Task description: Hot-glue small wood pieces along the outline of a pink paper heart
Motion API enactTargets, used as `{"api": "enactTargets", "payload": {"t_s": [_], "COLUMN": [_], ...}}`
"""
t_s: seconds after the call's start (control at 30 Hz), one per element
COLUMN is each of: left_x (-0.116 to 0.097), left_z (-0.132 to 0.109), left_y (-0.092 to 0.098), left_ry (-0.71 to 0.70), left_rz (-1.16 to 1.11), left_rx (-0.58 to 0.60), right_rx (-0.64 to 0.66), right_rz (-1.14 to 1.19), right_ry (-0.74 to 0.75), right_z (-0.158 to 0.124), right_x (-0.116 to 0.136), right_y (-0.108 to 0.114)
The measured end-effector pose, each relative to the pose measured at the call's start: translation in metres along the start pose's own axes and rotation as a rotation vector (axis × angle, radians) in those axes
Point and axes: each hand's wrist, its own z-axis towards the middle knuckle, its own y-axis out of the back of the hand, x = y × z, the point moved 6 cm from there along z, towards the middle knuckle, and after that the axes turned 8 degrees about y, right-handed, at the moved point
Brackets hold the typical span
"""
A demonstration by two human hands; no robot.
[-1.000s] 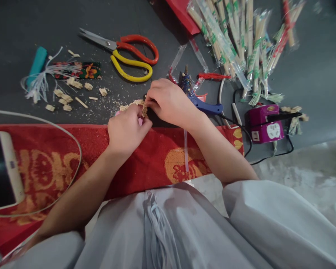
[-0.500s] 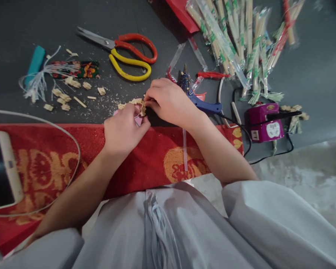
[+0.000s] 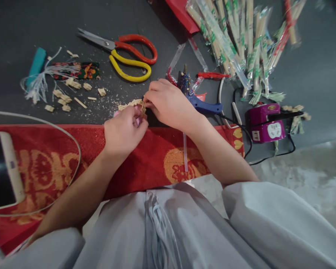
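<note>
My left hand is closed around a small pink piece covered with tan, crumbly bits; its full shape is hidden by my fingers. At the right edge of that piece, my right hand has its thumb and fingertips pinched together. Whatever lies between those fingertips is too small and covered to make out. A blue glue gun lies just right of my right hand, nozzle pointing away. Scissors with one red and one yellow handle rest beyond my hands. Small wood chips are scattered on the left.
Wrapped chopsticks are heaped at the back right, near a purple power socket block with black cables. A phone and white cable lie on the red towel. A clear glue stick sticks out over the towel.
The fingers of my left hand have shifted slightly on the pink piece, closing in a little. My right hand stays almost in place.
</note>
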Motion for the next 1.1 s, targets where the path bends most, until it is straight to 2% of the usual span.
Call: {"api": "enactTargets", "payload": {"t_s": [0.2, 0.43, 0.63, 0.8, 1.1], "left_x": [-0.0014, -0.002, -0.0027, -0.002, -0.0017], "left_z": [0.0007, 0.0019, 0.0019, 0.0018, 0.0009], "left_y": [0.0012, 0.0005, 0.0, 0.0006, 0.0032], "left_ry": [0.009, 0.013, -0.004, -0.008, 0.035], "left_rz": [0.004, 0.02, 0.03, 0.029, -0.008], "left_rx": [0.011, 0.029, 0.02, -0.001, 0.028], "right_rx": [0.058, 0.068, 0.024, 0.088, -0.046], "right_rz": [-0.049, -0.067, -0.017, -0.044, 0.014], "right_ry": [-0.031, -0.025, -0.023, -0.041, 0.023], "right_z": [0.0019, 0.0027, 0.0024, 0.0021, -0.0023], "right_x": [0.0022, 0.003, 0.0017, 0.0024, -0.0035], "right_y": [-0.0004, -0.001, -0.0009, -0.0014, -0.0058]}}
